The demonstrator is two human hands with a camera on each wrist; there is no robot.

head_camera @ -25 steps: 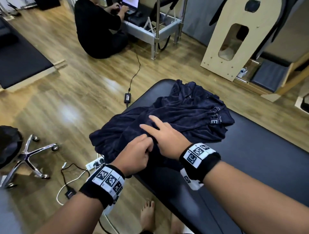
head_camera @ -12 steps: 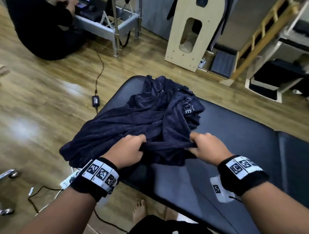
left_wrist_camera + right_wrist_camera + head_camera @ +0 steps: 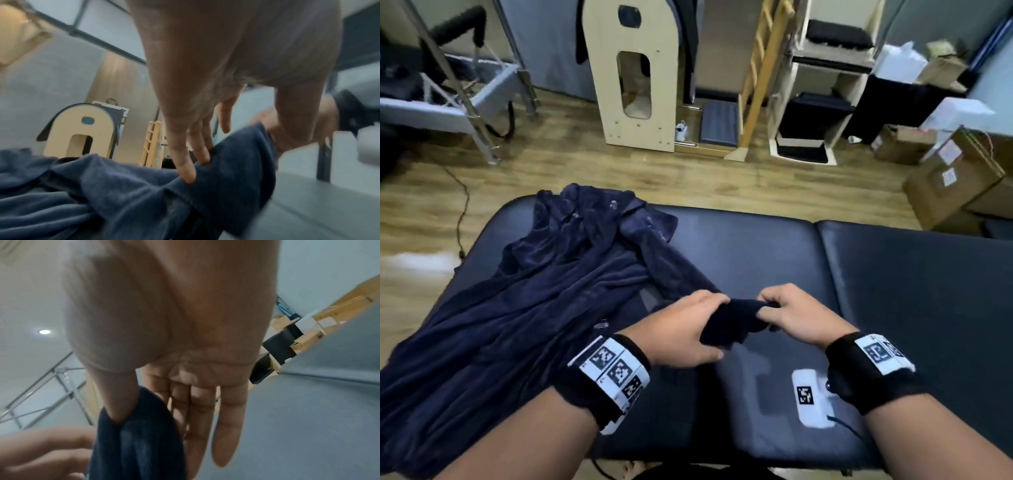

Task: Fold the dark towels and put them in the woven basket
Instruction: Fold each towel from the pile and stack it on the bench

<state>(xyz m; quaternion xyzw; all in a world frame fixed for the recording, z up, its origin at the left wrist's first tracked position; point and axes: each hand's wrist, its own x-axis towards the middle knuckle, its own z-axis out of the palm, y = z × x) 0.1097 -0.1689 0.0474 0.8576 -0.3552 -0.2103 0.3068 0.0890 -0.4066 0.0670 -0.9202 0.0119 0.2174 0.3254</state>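
A heap of dark navy towels lies crumpled on the left part of a black padded table. One towel's end is drawn out to the right into a bunch above the table's middle. My left hand grips that bunch from the left, fingers over the cloth. My right hand pinches its other side, the thumb pressing the dark cloth against fairly straight fingers. The two hands almost touch. No woven basket is in view.
A white tagged device with a cable lies on the table near my right wrist. Beyond the table are a wooden arched unit, a ladder and shelves, cardboard boxes, a metal frame and a floor cable.
My right hand went from lying flat on the heap to pinching a towel edge. Both hands then drew that edge right, off the heap, and came close together. The view swung right.
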